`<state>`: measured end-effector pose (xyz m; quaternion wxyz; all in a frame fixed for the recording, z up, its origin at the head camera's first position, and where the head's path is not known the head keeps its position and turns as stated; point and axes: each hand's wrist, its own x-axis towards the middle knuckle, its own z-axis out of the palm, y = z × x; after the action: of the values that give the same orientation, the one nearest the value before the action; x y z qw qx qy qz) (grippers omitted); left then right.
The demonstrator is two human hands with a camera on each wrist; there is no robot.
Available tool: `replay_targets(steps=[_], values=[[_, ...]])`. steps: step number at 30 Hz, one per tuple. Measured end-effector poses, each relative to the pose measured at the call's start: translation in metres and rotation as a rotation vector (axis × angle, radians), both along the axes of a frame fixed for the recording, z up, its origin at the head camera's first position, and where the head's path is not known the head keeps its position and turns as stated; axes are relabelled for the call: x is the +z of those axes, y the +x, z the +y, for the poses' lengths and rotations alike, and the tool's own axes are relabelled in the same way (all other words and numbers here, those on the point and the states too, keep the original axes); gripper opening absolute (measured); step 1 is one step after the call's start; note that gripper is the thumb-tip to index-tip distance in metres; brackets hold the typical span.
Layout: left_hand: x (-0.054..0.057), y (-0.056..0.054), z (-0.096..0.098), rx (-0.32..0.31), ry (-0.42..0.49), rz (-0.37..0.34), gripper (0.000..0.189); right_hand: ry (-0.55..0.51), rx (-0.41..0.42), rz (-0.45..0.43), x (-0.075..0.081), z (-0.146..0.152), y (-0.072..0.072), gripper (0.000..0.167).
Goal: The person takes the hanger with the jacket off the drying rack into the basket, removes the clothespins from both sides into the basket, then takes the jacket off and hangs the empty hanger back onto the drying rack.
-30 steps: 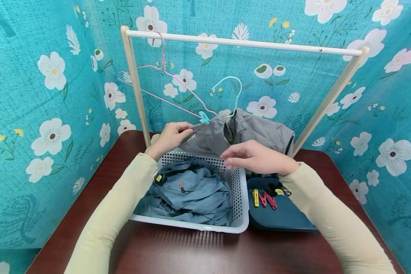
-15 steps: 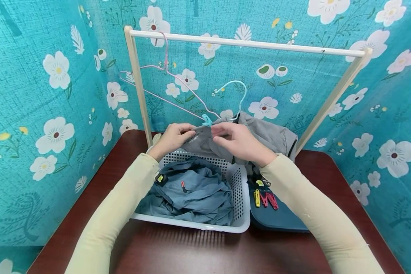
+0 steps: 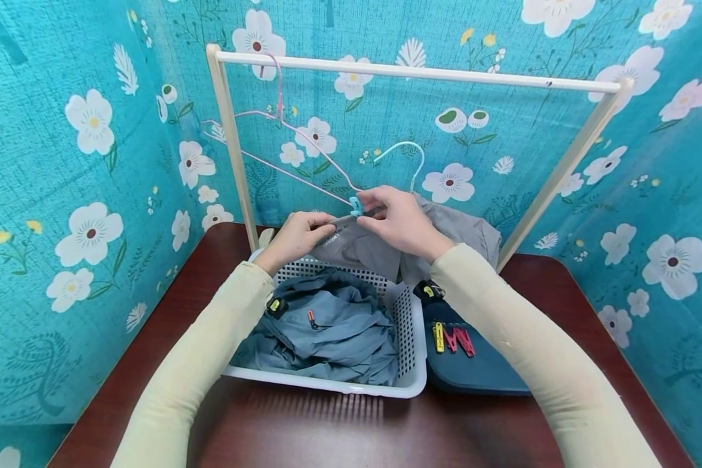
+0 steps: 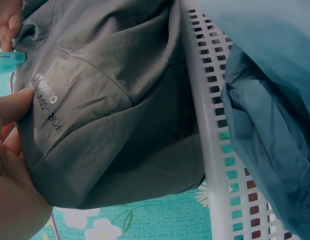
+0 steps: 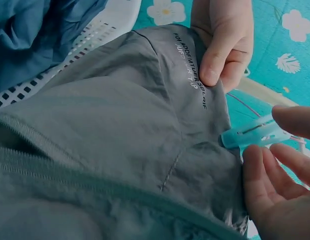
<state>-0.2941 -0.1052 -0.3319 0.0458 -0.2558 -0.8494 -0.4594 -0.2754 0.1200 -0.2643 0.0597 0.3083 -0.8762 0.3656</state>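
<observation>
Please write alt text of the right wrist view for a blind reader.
A person's right grip curls round a cyan clip at the edge of a gray garment; the left grip pinches its printed border. Upper left, a basket of blue cloth.

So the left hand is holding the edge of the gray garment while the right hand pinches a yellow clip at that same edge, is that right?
Almost: the clip is light blue, not yellow, as the right wrist view shows. The left hand does hold the gray garment by its edge, and the right hand does pinch that clip there.
</observation>
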Motion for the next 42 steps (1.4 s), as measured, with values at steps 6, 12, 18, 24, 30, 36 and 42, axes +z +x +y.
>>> replay_targets(steps=[6,12,18,24,30,36,42], values=[[-0.001,-0.002,0.000,0.008,-0.005,0.000,0.019,0.049,-0.028,-0.034,0.003,-0.005,-0.007,0.043],[0.000,-0.002,0.001,0.010,-0.009,-0.021,0.019,0.052,-0.026,-0.063,0.003,-0.005,-0.010,0.043],[0.002,-0.001,0.002,0.021,-0.013,-0.034,0.019,0.037,-0.008,-0.056,0.004,-0.003,-0.008,0.040],[0.000,-0.001,0.003,0.029,-0.022,-0.033,0.019,0.050,-0.018,-0.026,0.003,-0.002,-0.010,0.037],[-0.001,-0.001,0.004,0.029,-0.040,-0.017,0.020,0.030,-0.025,-0.039,0.002,-0.001,-0.011,0.034],[0.000,-0.001,0.004,0.027,-0.061,-0.008,0.020,-0.012,-0.042,-0.069,0.002,-0.001,-0.012,0.034],[0.001,-0.001,0.003,0.024,-0.057,-0.026,0.020,-0.092,-0.043,-0.172,0.005,0.000,-0.009,0.037]])
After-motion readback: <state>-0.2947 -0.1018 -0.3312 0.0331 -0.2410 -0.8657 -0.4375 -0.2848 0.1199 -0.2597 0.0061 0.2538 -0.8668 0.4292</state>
